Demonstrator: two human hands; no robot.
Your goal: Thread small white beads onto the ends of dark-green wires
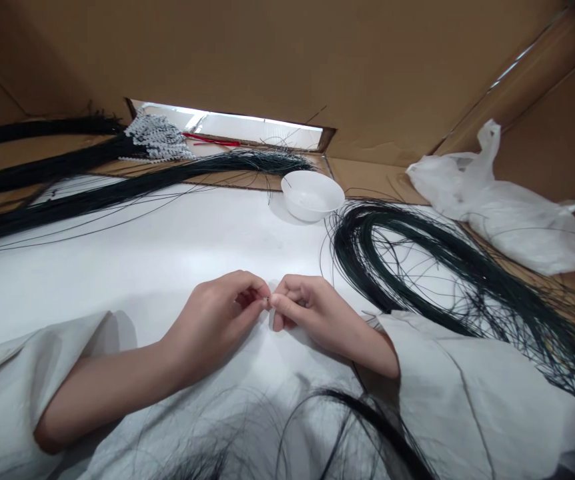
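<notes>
Fingertips meet at the middle of the white surface (pixel 132 267), close to its near edge: the left hand (pixel 217 317) and the right hand (pixel 307 310) are both curled nearly shut, thumb against forefinger, pinching something very small between them. A tiny dark speck shows where the tips touch; whether it is a bead or the end of a thin dark strand (pixel 266 301) is too small to tell. Anything that fine probably weighs next to nothing and would slip or spring away easily, so a tip-to-tip pinch right at its end, as both hands have now, looks like the only sure hold.

Both forearms rest on the surface, in loose pale sleeves. Just right of the right hand lies a looped bundle of dark green wire-like strands (pixel 417 253), running off toward the right edge; stray ends stick out from it, so the strands look springy and stiff enough to hold a curve, yet light and prone to tangling. They would be best taken singly near an end, not grabbed mid-bundle. More dark strands (pixel 347 413) curl at the near edge below the wrists.

Toward the far edge sits a small white bowl (pixel 312 195), its contents unclear. Long straight bundles of dark strands (pixel 117 190) lie across the far left corner, by a heap of white beaded pieces (pixel 157 137). A crumpled white plastic bag (pixel 507 213) rests at the far right on cardboard (pixel 287 60) that walls in the work area.
</notes>
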